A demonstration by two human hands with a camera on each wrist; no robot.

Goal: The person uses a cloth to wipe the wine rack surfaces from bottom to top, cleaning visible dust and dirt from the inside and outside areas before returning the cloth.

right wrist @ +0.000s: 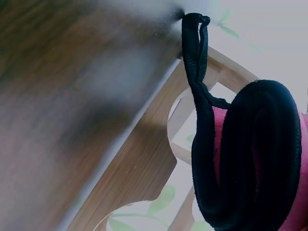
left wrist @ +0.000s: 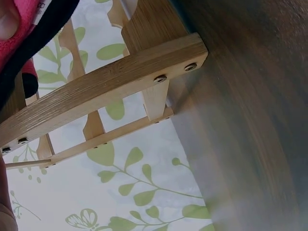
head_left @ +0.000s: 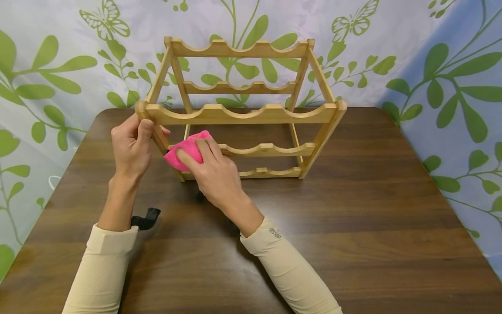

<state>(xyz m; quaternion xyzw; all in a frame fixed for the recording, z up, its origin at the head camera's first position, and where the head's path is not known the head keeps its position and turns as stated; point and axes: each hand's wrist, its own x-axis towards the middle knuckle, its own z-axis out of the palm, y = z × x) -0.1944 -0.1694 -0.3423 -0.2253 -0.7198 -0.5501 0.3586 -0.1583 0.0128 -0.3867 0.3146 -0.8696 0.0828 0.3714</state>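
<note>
A wooden wine rack (head_left: 239, 114) with scalloped rails stands upright on the table. My left hand (head_left: 132, 146) grips its front left post near the top. With bent fingers my right hand (head_left: 217, 172) holds a bunched pink cloth (head_left: 188, 150) against the lower part of that post, by the end of the middle rail. In the right wrist view the cloth's black edging (right wrist: 262, 154) is folded over, with a hanging loop (right wrist: 192, 53). Screw heads show along the rack's side post (left wrist: 110, 77) in the left wrist view. The cloth hides the spot it covers.
The brown wooden table (head_left: 353, 209) stretches out around the rack. Behind it hangs a pale backdrop (head_left: 294, 17) printed with green leaves and butterflies. A black strap end (head_left: 146, 219) sticks out beside the left wrist. A thin white loop (head_left: 52, 181) shows at the table's left edge.
</note>
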